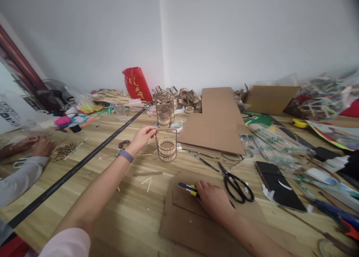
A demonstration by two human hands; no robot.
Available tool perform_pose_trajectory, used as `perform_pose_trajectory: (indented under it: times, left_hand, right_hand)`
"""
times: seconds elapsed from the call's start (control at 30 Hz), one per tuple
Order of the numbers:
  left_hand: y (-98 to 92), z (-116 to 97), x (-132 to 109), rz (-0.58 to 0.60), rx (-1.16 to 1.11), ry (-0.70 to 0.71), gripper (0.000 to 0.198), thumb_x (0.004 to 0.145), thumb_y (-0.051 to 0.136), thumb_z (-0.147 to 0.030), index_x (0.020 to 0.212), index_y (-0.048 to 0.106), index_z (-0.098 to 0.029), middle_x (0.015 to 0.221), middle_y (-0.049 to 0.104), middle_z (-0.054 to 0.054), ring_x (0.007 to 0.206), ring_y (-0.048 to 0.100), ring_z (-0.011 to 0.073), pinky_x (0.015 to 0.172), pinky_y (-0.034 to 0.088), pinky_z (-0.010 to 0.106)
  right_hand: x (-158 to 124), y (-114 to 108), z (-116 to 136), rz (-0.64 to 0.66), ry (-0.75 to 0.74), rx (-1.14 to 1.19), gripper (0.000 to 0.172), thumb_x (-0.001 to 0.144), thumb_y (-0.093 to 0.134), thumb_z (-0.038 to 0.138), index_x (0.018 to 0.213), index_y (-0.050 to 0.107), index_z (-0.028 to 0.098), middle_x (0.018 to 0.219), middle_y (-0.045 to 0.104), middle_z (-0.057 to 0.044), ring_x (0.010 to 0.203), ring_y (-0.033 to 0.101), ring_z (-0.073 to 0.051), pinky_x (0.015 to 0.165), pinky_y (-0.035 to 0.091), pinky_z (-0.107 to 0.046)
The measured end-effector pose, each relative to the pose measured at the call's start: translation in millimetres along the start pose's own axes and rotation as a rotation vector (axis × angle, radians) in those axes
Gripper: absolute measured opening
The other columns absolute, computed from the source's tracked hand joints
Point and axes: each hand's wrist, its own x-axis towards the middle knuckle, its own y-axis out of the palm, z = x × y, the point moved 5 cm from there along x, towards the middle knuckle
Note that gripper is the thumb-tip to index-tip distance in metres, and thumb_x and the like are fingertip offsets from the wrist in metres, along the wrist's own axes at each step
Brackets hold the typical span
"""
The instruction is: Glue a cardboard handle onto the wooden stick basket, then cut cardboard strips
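My left hand [147, 135] pinches the flat top handle of a small slatted basket [167, 152], which stands upright on the wooden table. The basket has pale and dark upright slats and looks hollow inside. My right hand [213, 199] is closed around a utility knife [187, 189] with yellow-green and dark parts, its front end pointing left. The hand and knife are low over a cardboard sheet [179, 223]; whether they press on it I cannot tell. Black-handled scissors [237, 184] lie just right of that hand. A thin brown strip [147, 173] lies near the basket.
More finished baskets [165, 115] are piled behind. Large cardboard [214, 126] lies beyond the scissors, and a black phone [280, 186] lies at right. A red bag [136, 84] stands by the wall. At left, beyond a black strip [84, 160], are a co-worker's hands [42, 145] and beads [66, 151].
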Motion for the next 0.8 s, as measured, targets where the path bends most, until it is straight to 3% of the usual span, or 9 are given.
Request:
perform_pose_trajectory:
  times: [0.63,0.8]
  left_hand:
    - [1.0,2.1,-4.1,-0.070,0.014,0.017,0.043,0.076,0.063,-0.049,0.099,0.067,-0.013,0.073,0.065,0.002,0.064,0.056,0.0133,0.065,0.047,0.028]
    - [-6.7,-0.1,-7.7,-0.069,0.052,-0.004,0.052,0.075,0.065,-0.044,0.115,0.063,-0.011,0.083,0.068,0.005,0.060,0.055,0.0116,0.059,0.046,0.027]
  right_hand:
    - [-0.5,-0.1,0.9,-0.003,-0.048,-0.021,0.017,0.087,0.057,0.015,0.102,0.063,0.018,0.099,0.070,-0.009,0.092,0.069,-0.026,0.069,0.048,-0.031]
    - [-16.5,-5.5,-3.0,-0.010,-0.051,-0.037,0.015,0.084,0.059,0.013,0.099,0.062,0.018,0.096,0.070,-0.009,0.090,0.069,-0.025,0.068,0.046,-0.030]
